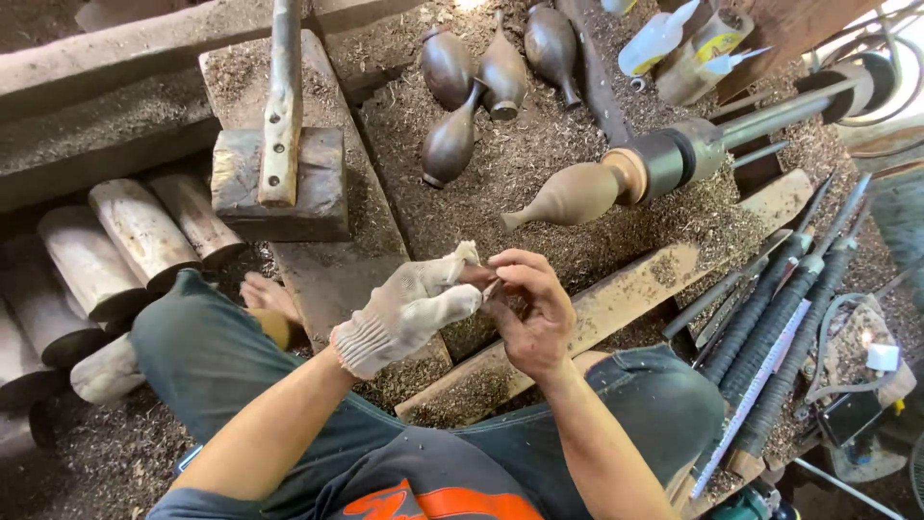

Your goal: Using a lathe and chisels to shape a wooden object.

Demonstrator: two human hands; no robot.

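My left hand (409,310) wears a white knit glove and is held up in front of me. My bare right hand (527,306) pinches the glove's fingertips, thumb and forefinger closed on the cloth. Both hands hover above a sawdust-covered wooden plank (626,294). Just beyond them a bottle-shaped, light brown wooden piece (568,196) sits mounted on a lathe spindle (674,154), its narrow neck pointing left.
Three dark turned wooden bottles (481,87) lie in sawdust at the back. A wooden mallet (281,164) rests on a block at the left, beside cut log sections (115,246). Several long wrapped-handle chisels (780,327) lie at the right. Plastic bottles (674,43) stand top right.
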